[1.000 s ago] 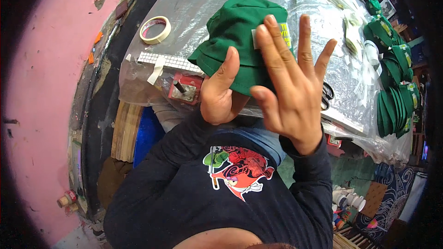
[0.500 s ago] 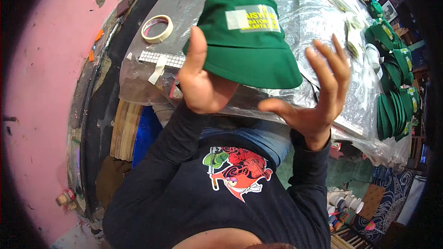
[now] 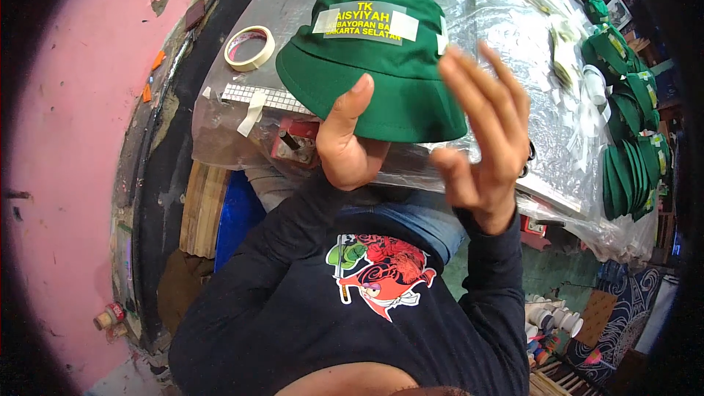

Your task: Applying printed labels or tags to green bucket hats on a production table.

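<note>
Green bucket hat (image 3: 381, 73), its brim gripped under the thumb of the left hand (image 3: 346, 141), whose other fingers are hidden, sits just beside the spread, empty fingers of the right hand (image 3: 490, 139), which might peel its white tape (image 3: 442, 40) by snagging an edge.

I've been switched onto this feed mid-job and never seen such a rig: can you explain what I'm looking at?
No machine here: these are a person's bare hands. Every picture comes from one wide fisheye camera worn on the head, looking down, so edges bend. The left hand holds a green fabric bucket hat with yellow lettering, thumb over its brim. The right hand is open beside it; whether it touches is unclear. On the table covered in clear plastic lie a round cream tape roll and, rightward, stacked green hats.
</note>
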Available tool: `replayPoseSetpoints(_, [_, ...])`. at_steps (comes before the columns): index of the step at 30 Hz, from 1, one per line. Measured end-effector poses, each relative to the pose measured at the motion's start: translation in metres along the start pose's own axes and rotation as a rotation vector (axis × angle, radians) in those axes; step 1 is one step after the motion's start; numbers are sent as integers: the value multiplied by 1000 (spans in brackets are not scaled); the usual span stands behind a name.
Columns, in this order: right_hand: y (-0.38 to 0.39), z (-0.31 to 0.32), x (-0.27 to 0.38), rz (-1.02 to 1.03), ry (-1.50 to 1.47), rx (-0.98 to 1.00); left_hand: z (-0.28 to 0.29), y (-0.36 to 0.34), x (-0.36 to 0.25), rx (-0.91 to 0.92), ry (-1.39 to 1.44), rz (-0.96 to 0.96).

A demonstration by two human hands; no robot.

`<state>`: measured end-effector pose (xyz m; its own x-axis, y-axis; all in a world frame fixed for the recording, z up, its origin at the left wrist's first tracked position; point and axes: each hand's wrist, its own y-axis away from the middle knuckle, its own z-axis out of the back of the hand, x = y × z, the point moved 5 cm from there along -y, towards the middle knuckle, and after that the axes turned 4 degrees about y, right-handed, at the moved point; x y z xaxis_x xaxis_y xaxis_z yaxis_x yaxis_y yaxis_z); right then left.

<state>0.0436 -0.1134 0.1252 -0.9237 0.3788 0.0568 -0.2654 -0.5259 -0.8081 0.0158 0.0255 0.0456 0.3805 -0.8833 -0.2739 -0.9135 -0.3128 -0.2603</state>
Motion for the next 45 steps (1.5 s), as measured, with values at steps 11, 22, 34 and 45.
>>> replayPoseSetpoints(11, [1,-36,-14,-187,150,129,12,14,5,-73,-59,50])
replayPoseSetpoints(22, [2,-30,-8,-195,-43,26,10,12,2,-82,28,52])
replayPoseSetpoints(34, [4,-28,5,-133,221,135,0,14,-1,45,137,44])
replayPoseSetpoints(45, [-1,-17,-8,-174,165,87,3,14,1,-22,14,75])
